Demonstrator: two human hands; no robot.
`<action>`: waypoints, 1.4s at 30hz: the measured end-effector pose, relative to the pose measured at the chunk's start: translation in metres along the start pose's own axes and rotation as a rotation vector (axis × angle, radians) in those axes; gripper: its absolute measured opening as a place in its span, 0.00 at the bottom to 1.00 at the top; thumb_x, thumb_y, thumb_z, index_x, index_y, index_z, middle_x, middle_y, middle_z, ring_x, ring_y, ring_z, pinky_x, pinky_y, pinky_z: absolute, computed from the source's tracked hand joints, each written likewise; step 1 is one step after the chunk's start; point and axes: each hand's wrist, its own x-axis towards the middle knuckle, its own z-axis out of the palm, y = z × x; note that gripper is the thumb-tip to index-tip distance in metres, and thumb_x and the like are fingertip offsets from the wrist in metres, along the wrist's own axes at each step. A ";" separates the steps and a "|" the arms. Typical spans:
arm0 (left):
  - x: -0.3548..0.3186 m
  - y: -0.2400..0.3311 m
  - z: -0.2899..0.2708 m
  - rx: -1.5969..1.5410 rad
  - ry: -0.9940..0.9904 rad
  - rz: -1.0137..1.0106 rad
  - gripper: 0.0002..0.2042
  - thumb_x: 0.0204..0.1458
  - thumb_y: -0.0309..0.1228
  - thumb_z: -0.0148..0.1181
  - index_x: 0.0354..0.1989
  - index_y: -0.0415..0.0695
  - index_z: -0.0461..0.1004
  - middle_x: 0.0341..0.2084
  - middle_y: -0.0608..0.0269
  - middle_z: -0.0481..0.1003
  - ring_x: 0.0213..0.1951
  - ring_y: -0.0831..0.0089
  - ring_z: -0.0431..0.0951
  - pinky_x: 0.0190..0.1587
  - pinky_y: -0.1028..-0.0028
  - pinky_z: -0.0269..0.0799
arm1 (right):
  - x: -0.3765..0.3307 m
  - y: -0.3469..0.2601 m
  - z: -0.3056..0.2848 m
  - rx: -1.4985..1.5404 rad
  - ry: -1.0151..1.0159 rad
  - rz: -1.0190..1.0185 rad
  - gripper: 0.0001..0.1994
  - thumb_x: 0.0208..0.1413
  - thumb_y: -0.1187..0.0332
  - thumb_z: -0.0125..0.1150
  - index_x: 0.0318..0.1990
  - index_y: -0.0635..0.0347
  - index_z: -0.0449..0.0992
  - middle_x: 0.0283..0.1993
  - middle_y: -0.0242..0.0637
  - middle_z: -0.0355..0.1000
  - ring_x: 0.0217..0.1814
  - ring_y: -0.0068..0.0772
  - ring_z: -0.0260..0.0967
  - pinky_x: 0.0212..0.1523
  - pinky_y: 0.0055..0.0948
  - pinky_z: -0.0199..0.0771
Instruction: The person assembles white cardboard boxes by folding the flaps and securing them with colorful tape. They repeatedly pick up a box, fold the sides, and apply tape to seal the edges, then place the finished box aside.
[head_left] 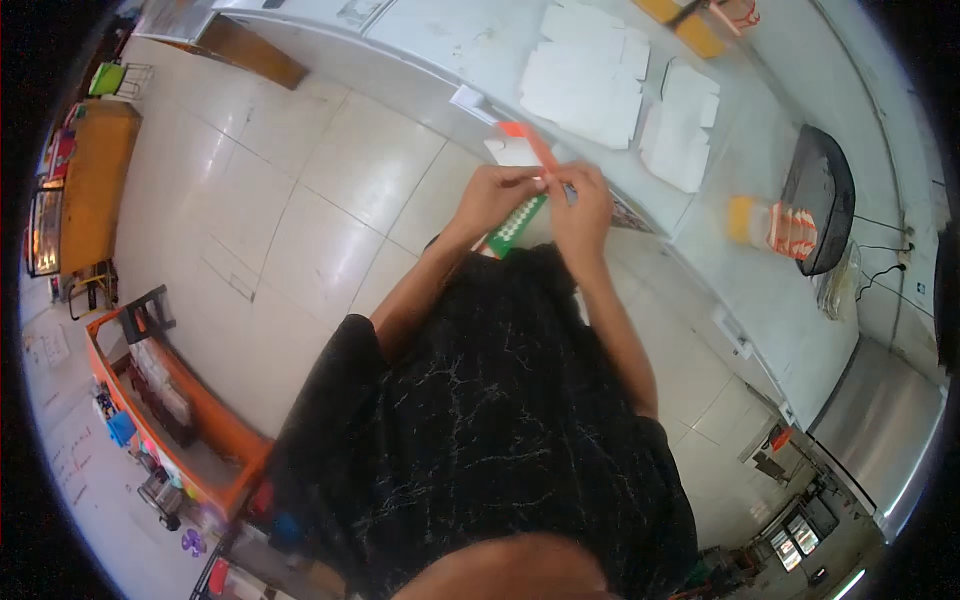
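Observation:
In front of my body, both hands grip a partly folded paperboard carton (517,222) with a green printed side and white dots. An orange strip or flap (540,150) and a white panel (515,152) stick out above the fingers. My left hand (492,200) pinches the carton from the left, its fingertips at the middle. From the right, my right hand (582,208) is closed on it, and the fingertips of both hands nearly meet. The fingers hide the carton's centre and its exact folds.
Flat white carton blanks (585,85) lie on the white counter (480,40), with another blank (680,125) beside them. Farther right are an orange-and-white striped item (792,230) and a black curved object (826,195). An orange-framed desk (180,400) stands at the left.

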 end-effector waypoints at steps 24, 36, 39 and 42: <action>0.003 -0.009 0.009 0.402 0.125 0.197 0.11 0.54 0.30 0.63 0.39 0.34 0.80 0.22 0.60 0.80 0.26 0.80 0.77 0.31 0.74 0.74 | -0.008 -0.004 -0.003 0.165 0.050 0.041 0.17 0.57 0.69 0.60 0.52 0.68 0.73 0.56 0.53 0.69 0.55 0.53 0.70 0.54 0.41 0.71; 0.006 -0.005 0.009 -0.285 -0.092 0.181 0.20 0.59 0.31 0.59 0.55 0.29 0.69 0.44 0.55 0.77 0.44 0.70 0.78 0.45 0.70 0.79 | 0.014 -0.002 -0.018 -0.178 0.004 -0.208 0.12 0.58 0.75 0.54 0.49 0.63 0.77 0.46 0.46 0.76 0.45 0.48 0.75 0.45 0.38 0.75; 0.007 0.009 0.011 -0.366 0.017 0.151 0.18 0.59 0.29 0.59 0.54 0.30 0.71 0.42 0.57 0.78 0.44 0.71 0.78 0.46 0.71 0.78 | 0.012 -0.002 -0.011 -0.197 0.083 -0.332 0.11 0.57 0.76 0.56 0.47 0.62 0.78 0.44 0.45 0.76 0.44 0.47 0.75 0.44 0.38 0.76; 0.007 0.006 0.012 -0.382 0.052 0.252 0.16 0.58 0.27 0.61 0.51 0.31 0.73 0.41 0.59 0.79 0.42 0.74 0.78 0.47 0.73 0.76 | 0.015 -0.012 -0.016 -0.075 0.058 -0.216 0.09 0.57 0.75 0.58 0.45 0.62 0.79 0.42 0.44 0.76 0.43 0.45 0.76 0.43 0.36 0.76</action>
